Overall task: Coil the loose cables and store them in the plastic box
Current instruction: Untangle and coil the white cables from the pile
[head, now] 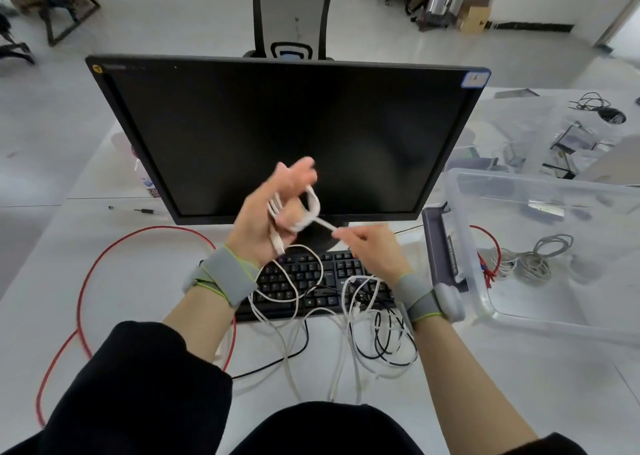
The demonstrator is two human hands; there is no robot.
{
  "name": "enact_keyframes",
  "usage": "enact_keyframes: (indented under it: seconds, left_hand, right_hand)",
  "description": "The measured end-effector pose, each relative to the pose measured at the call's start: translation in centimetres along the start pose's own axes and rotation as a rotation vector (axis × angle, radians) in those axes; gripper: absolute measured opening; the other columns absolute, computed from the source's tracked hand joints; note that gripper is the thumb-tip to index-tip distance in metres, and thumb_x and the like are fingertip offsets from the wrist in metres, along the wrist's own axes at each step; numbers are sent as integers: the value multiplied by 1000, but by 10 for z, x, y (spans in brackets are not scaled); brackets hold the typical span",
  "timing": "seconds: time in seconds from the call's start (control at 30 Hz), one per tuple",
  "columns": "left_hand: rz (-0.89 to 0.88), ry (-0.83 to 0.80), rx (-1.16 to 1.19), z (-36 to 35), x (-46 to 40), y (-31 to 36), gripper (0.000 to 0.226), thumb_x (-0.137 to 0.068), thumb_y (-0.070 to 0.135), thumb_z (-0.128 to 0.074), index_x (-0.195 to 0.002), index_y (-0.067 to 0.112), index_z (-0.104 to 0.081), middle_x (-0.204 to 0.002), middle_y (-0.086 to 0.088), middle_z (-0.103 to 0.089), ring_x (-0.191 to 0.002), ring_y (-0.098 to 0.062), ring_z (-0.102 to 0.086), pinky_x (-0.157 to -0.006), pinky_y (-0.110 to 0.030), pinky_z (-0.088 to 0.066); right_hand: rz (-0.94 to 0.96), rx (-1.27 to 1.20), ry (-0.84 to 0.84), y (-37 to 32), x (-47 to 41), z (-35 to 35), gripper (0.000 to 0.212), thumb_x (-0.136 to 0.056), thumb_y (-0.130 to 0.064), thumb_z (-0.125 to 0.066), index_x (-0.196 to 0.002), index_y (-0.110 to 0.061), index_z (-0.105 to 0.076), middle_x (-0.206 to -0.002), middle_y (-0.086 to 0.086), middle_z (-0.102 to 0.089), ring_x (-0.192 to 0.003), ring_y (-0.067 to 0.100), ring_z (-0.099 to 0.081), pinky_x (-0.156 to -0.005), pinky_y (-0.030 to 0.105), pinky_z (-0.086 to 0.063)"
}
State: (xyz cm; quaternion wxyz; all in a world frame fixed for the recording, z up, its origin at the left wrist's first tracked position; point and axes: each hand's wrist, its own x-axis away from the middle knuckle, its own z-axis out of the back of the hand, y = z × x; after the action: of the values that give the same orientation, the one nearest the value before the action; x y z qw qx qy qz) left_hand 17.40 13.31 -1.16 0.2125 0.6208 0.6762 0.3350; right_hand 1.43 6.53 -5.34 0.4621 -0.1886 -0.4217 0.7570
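Coiling underway: left hand (273, 208) grips white cable (311, 208) loops; right hand (367, 246) pinches its tail. Box (464, 233) holds one coil; several cables remain on desk (145, 281).

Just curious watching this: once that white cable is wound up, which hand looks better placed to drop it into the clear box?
Probably the left hand: it already holds the white cable coil. The right hand, though nearer the plastic box, only pinches the loose end.

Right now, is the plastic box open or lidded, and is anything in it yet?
Open: the plastic box shows no lid over its rim. Not empty: a grey cable bundle already lies on its floor.
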Motion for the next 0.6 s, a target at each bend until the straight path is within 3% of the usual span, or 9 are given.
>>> enact_keyframes:
  seconds: [0.1,0.2,0.27,0.33,0.4,0.47,0.53,0.6]
  left_hand:
    - [-55,239,-210,15,-12,3,37,-99,28,-45,-125,3,-53,-90,-5,-72,-41,-4,-40,-50,-13,-38]
    - [11,368,-717,23,-15,-13,51,-96,26,-52,-141,5,-37,-75,4,-71,-55,-8,-60,-65,-18,-48]
    - [18,280,-1028,24,-10,-25,56,-96,24,-53,-143,4,-31,-80,-1,-71,-59,-5,-65,-76,-14,-51]
    - [59,165,-1283,27,-6,-33,51,-95,29,-52,-139,6,-37,-64,7,-68,-55,-8,-64,-66,-6,-48]
    - [180,70,-1476,27,1,-33,46,-98,39,-42,-128,5,-48,-53,7,-65,-47,-8,-59,-54,-7,-42]
    - [313,-29,-1453,28,7,-32,59,-98,51,-25,-110,4,-60,-43,3,-60,-35,-5,-49,-50,-10,-41]
    - [405,-105,-1155,32,13,-32,77,-86,64,-16,-99,6,-66,-40,0,-55,-28,-6,-41,-42,-15,-39]
    - [429,-154,-912,34,19,-31,76,-77,68,-22,-85,6,-66,-37,0,-46,-24,-7,-34,-33,-15,-32]
  right_hand:
    - [13,29,-297,-5,13,-12,19,-90,-26,-62,-92,-12,-75,-37,-16,-44,-35,0,-37,-46,10,-30]
    - [44,161,-415,-17,12,-10,21,-87,-32,-64,-95,-16,-76,-52,-11,-54,-43,-2,-42,-50,11,-33]
    - [76,257,-410,-24,7,-2,20,-86,-31,-65,-95,-17,-76,-70,-2,-66,-59,-3,-51,-58,13,-38]
    - [120,290,-342,-28,3,10,16,-85,-27,-66,-93,-17,-76,-75,-2,-66,-72,6,-56,-63,13,-40]
    - [142,316,-232,-25,-2,22,13,-83,-25,-67,-90,-19,-76,-72,-7,-62,-73,7,-54,-62,16,-38]
    - [126,296,-83,-20,-6,36,9,-81,-25,-70,-86,-20,-76,-73,-5,-64,-71,5,-55,-65,18,-38]
    - [122,93,7,-21,-6,49,7,-80,-18,-71,-86,-16,-76,-74,-3,-68,-67,-2,-57,-66,13,-43]
    - [118,-148,49,-25,-6,57,13,-82,-7,-68,-94,-10,-74,-71,-7,-65,-60,-8,-56,-60,6,-42]
